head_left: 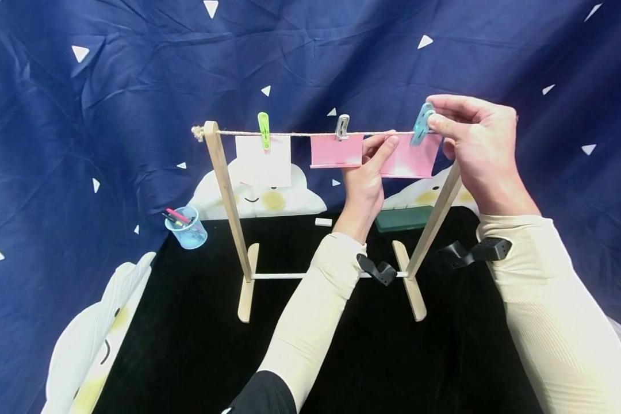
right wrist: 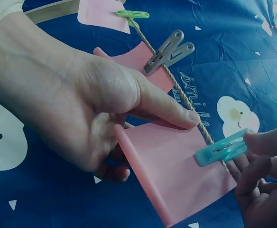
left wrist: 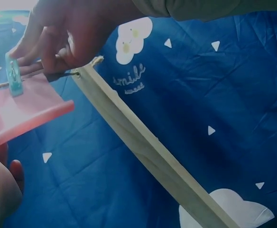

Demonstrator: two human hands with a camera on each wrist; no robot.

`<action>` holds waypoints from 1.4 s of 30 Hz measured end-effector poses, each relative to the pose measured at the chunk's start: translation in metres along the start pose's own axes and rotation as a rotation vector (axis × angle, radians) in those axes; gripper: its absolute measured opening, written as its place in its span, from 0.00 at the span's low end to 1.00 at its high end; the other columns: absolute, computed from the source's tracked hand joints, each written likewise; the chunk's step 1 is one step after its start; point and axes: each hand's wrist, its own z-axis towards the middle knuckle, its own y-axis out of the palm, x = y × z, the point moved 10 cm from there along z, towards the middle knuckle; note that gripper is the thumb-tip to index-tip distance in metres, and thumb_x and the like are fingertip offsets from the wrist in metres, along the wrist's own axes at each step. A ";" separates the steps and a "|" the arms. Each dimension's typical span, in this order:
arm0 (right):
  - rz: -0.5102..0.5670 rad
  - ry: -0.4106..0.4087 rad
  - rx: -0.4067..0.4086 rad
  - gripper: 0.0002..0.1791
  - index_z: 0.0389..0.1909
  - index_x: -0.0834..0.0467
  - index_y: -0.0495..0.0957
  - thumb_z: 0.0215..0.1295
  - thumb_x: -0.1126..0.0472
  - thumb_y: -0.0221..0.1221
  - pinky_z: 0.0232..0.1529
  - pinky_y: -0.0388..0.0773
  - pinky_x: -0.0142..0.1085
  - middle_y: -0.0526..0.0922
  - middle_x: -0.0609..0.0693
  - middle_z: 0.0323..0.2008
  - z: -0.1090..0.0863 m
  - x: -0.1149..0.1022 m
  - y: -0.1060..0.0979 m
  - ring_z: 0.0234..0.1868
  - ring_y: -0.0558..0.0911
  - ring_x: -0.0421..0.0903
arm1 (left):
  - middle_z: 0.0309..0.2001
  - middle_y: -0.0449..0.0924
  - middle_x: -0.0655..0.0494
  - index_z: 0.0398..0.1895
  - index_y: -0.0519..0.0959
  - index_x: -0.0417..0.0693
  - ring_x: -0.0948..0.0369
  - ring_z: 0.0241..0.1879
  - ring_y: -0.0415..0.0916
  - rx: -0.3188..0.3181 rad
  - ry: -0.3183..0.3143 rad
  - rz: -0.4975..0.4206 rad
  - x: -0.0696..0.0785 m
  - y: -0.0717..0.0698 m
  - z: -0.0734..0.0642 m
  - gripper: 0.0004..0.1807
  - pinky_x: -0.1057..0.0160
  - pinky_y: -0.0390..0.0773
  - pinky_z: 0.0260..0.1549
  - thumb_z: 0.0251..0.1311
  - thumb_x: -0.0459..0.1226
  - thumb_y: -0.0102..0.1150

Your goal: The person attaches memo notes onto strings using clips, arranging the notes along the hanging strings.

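In the head view my left hand (head_left: 368,175) pinches the left top corner of a pink paper (head_left: 411,158) between thumb and fingers, up at the twine line (head_left: 300,134). My right hand (head_left: 483,144) holds a blue clothespin (head_left: 422,123) by its upper end; its lower end overlaps the paper's top edge at the twine. The right wrist view shows this paper's lower edge curled into a roll. Left of it, a grey clothespin (head_left: 342,127) holds another pink paper (head_left: 336,152) on the line. Farther left hangs a pale paper (head_left: 263,162) under a green clothespin (head_left: 264,131).
The twine spans a wooden frame with a left post (head_left: 229,201), a right post (head_left: 434,221) and a white lower bar (head_left: 279,276). On the black tabletop (head_left: 186,345) stand a blue cup of pens (head_left: 187,230), a small white block (head_left: 323,222) and a green case (head_left: 403,218).
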 end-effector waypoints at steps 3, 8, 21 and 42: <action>0.027 -0.006 -0.030 0.13 0.39 0.61 0.89 0.56 0.77 0.67 0.14 0.65 0.25 0.88 0.46 0.26 -0.001 0.000 0.003 0.16 0.75 0.38 | 0.29 0.87 0.64 0.46 0.76 0.14 0.62 0.36 0.84 -0.003 -0.005 0.003 0.001 0.001 -0.001 0.16 0.68 0.79 0.38 0.55 0.17 0.63; 0.084 -0.037 -0.081 0.14 0.40 0.63 0.89 0.55 0.80 0.65 0.14 0.65 0.25 0.89 0.48 0.29 -0.002 -0.004 0.008 0.20 0.78 0.38 | 0.28 0.86 0.68 0.47 0.75 0.14 0.63 0.35 0.83 -0.008 -0.011 0.001 0.000 0.001 -0.001 0.16 0.69 0.80 0.38 0.56 0.18 0.62; 0.099 -0.077 -0.100 0.15 0.40 0.65 0.88 0.55 0.81 0.63 0.14 0.67 0.24 0.90 0.49 0.30 -0.004 -0.010 0.012 0.25 0.81 0.38 | 0.27 0.85 0.69 0.48 0.71 0.10 0.69 0.33 0.80 -0.011 -0.012 -0.010 0.000 0.000 -0.003 0.17 0.70 0.77 0.39 0.58 0.18 0.60; 0.079 -0.092 -0.058 0.17 0.40 0.62 0.88 0.54 0.82 0.63 0.17 0.71 0.25 0.90 0.47 0.32 -0.005 -0.011 0.007 0.32 0.87 0.39 | 0.29 0.85 0.68 0.51 0.72 0.14 0.69 0.33 0.79 -0.007 -0.022 0.022 -0.005 -0.008 -0.009 0.19 0.72 0.75 0.38 0.56 0.16 0.60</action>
